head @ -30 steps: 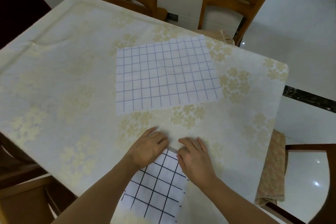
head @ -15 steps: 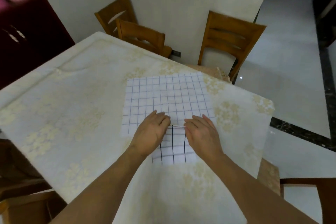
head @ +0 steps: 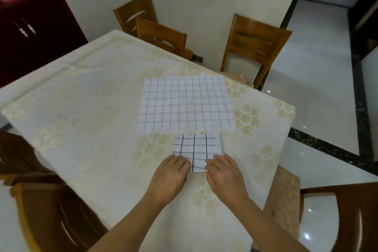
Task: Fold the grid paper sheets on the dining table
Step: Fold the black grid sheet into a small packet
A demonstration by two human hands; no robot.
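A small folded grid paper [head: 197, 149] with thick black lines lies on the dining table [head: 92, 108], just in front of me. My left hand [head: 171, 176] rests with flat fingers on its near left edge. My right hand [head: 225, 174] presses the near right edge the same way. Beyond it, nearly touching its far edge, a larger unfolded grid sheet [head: 186, 104] with thin blue lines lies flat on the cream floral tablecloth.
Wooden chairs stand at the far side [head: 161, 37] [head: 253, 47], at the left [head: 51, 217] and at the right [head: 343, 217]. The table's right edge [head: 286, 139] drops to a glossy white floor. A dark cabinet [head: 30, 26] is at the far left.
The small sheet's far half now lies folded flat toward the big sheet. Both hands slid back from its far edge to its near edge. The camera tilted up.
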